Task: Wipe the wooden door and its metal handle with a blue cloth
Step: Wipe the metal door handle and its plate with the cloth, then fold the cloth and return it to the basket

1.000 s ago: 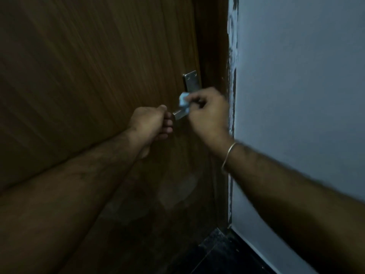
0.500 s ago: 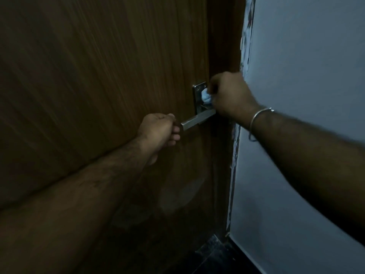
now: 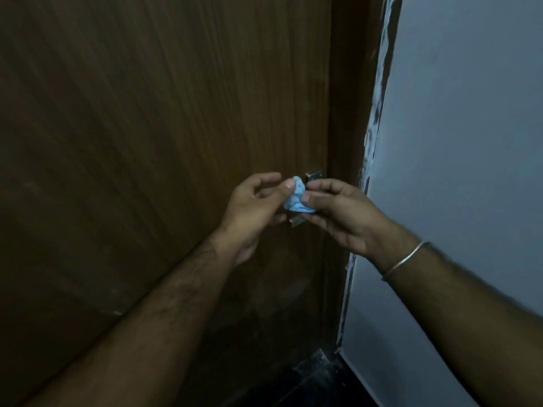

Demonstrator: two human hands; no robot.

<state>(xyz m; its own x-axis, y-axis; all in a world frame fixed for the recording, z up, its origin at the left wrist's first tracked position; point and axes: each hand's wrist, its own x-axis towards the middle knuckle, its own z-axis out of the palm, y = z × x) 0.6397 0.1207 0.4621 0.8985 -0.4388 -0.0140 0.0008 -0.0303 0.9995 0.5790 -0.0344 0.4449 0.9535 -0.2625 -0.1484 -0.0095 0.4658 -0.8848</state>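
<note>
- Head view, nearest: a bangle (image 3: 407,259) is worn on the right wrist.
- A crumpled blue cloth (image 3: 296,198) is pinched between the left hand (image 3: 252,212) and right hand (image 3: 343,218).
- Behind the cloth, the metal handle (image 3: 313,175) is partly hidden on the wooden door (image 3: 164,118).
- A grey wall (image 3: 470,142) is seen to the right.

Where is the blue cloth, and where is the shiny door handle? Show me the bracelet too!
blue cloth (image 3: 296,198), head view, middle of the crumpled wad.
door handle (image 3: 314,174), head view, top of its metal plate.
bracelet (image 3: 407,259), head view, middle of the band.
</note>
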